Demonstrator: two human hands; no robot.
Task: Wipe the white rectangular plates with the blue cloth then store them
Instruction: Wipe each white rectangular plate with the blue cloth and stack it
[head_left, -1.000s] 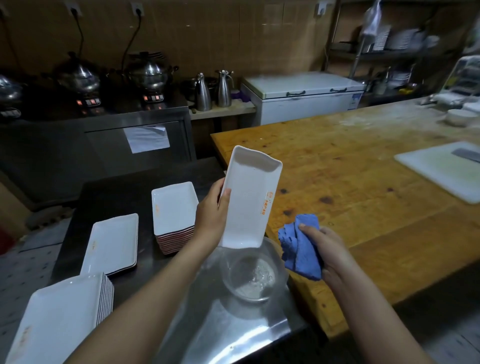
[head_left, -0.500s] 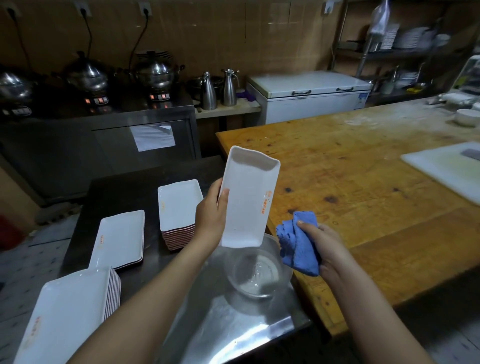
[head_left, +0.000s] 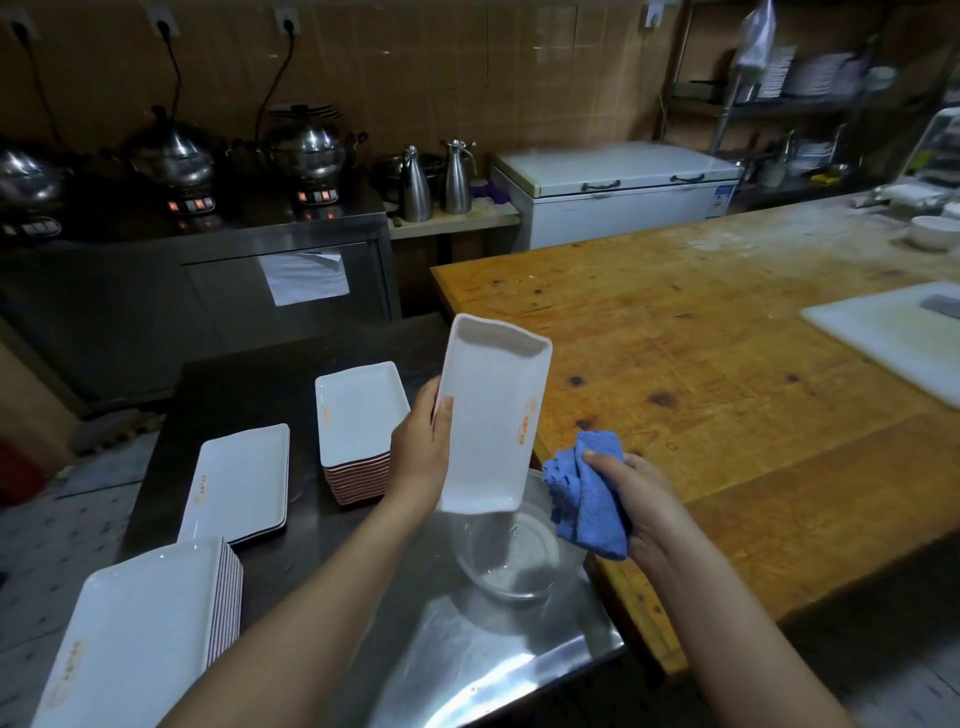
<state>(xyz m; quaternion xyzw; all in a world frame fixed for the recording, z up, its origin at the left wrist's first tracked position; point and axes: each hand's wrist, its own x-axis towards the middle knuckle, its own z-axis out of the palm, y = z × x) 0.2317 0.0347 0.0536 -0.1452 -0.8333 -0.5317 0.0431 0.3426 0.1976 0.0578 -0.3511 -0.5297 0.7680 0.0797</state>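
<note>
Head view: left hand (head_left: 420, 452) grips a white plate (head_left: 491, 421) by its long edge, tilted upright over a clear bowl (head_left: 511, 556) on the steel table (head_left: 467, 670); right hand (head_left: 641, 499) clutches the blue cloth (head_left: 584, 499) just beside the plate; three plate stacks (head_left: 358, 415) sit to the left.

The left hand (head_left: 420, 453) holds a plate (head_left: 493, 415) tilted up over a bowl (head_left: 514, 558) at the near right of the left table (head_left: 467, 665) — whether its lower edge touches the rim is unclear. Just right of the plate, apart from it, the right hand (head_left: 644, 501) holds the cloth (head_left: 584, 501) above the right table's (head_left: 727, 415) near edge. Left of the left hand, on the left table, lie a far stack (head_left: 358, 410), a middle stack (head_left: 239, 478) and a near stack (head_left: 135, 634).
</note>
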